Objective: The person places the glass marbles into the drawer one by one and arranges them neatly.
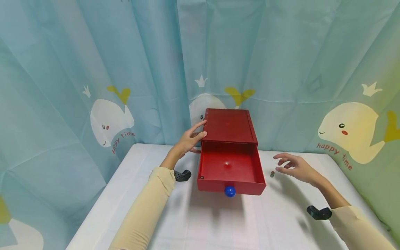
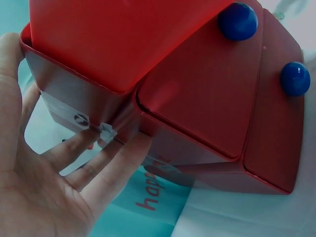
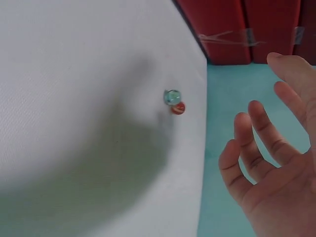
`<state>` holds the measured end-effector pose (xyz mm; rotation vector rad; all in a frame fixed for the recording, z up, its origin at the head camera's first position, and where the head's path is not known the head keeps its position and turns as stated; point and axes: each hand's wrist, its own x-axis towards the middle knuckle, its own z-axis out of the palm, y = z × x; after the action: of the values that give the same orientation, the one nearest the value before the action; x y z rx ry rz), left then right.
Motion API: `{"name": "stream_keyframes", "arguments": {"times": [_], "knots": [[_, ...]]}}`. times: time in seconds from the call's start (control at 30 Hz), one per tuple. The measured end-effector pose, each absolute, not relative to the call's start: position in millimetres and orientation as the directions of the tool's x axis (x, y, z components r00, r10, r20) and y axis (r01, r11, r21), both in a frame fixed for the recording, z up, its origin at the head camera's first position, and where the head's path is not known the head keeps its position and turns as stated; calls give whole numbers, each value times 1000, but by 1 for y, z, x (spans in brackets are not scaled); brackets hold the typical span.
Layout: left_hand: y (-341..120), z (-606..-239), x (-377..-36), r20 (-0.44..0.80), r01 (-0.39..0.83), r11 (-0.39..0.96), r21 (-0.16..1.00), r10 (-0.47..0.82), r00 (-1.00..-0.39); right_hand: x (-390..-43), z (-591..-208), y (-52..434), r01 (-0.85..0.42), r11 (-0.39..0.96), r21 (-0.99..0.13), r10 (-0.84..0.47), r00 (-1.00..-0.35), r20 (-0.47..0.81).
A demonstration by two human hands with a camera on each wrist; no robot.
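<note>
The left hand [image 1: 189, 139] lies flat against the left side of the red drawer cabinet [image 1: 229, 125], fingers straight and pressing the wall, thumb up near the top edge; the left wrist view shows the palm [image 2: 44, 197] and fingertips touching the taped side panel. It steadies the cabinet and grips nothing.

The top drawer [image 1: 230, 166] is pulled well out toward the person, its blue knob [image 1: 230, 191] at the front. Inside, a red marble [image 1: 227, 165] sits near the middle of the floor, and a small dark one [image 1: 201, 177] lies in the front corner on the left-hand side.

The right hand [image 1: 295, 167] hovers above the white table [image 1: 218, 222], fingers loosely curled and spread, holding nothing. Just beyond its fingertips, between them and the drawer's right wall, two marbles touch each other on the tabletop: a clear greenish marble [image 3: 172, 97] and a red-orange marble [image 3: 178, 107].

The risks look plain enough. The marbles are round on a smooth surface, so a clumsy pinch could flick one away, possibly off the table edge. Because the two touch, picking one will likely nudge the other into rolling. The extended drawer hangs far forward; if the left hand eased its pressure, a bump from the right hand could shift or tip the cabinet.
</note>
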<state>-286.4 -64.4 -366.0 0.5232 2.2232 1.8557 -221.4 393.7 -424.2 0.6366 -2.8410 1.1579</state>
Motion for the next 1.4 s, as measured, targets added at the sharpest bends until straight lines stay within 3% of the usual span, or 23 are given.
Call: {"name": "stream_keyframes", "arguments": {"times": [0.63, 1.07, 1.4], "knots": [[-65, -365, -285, 94, 164, 145, 976, 398, -913, -243, -466, 401, -354, 650, -672, -386, -916, 110], [-64, -365, -285, 82, 152, 150, 977, 394, -915, -244, -471, 395, -316, 706, -634, -383, -923, 32], [-65, -366, -285, 84, 151, 147, 978, 385, -919, -244, -477, 394, -328, 731, -599, -361, -930, 68]]}}
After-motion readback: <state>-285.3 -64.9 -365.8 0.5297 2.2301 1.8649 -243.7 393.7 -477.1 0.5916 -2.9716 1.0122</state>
